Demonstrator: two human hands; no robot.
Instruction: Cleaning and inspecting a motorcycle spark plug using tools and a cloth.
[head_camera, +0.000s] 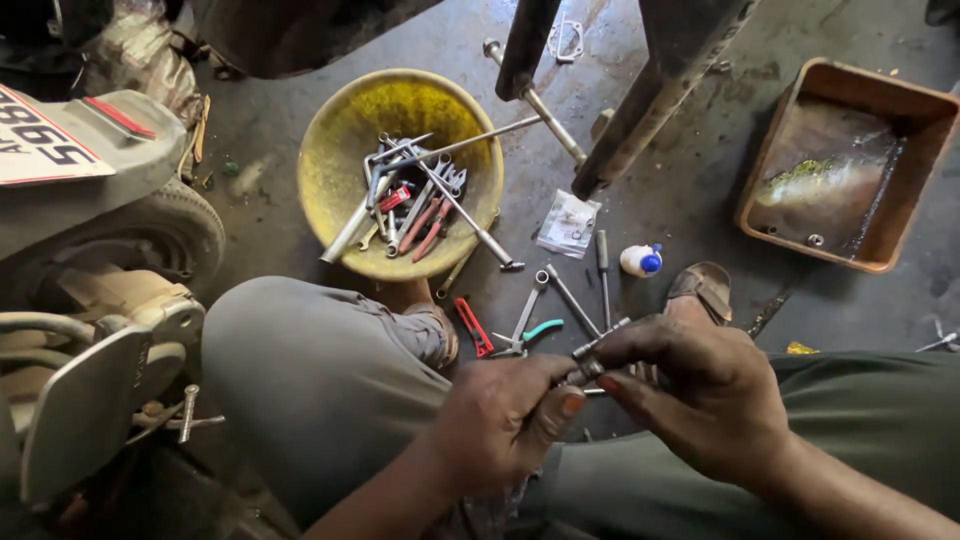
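Observation:
My left hand (505, 420) and my right hand (690, 395) meet low in the middle, above my knees. Both pinch a small metal socket tool (592, 357) with a thin shaft. The left thumb and fingers grip its lower end, the right fingertips hold its upper end. My knees in grey-green trousers (320, 380) frame the hands. Pliers with teal handles (530, 330) and a red-handled tool (473, 327) lie on the floor just beyond the hands.
A yellow bowl (340, 130) full of wrenches and screwdrivers stands ahead. A brown tray (930, 110) with oily liquid sits far right. A scooter's rear (90, 190) is at left. A dark stand leg (640, 110), a small white bottle (640, 260) and a plastic bag (568, 223) lie on the concrete floor.

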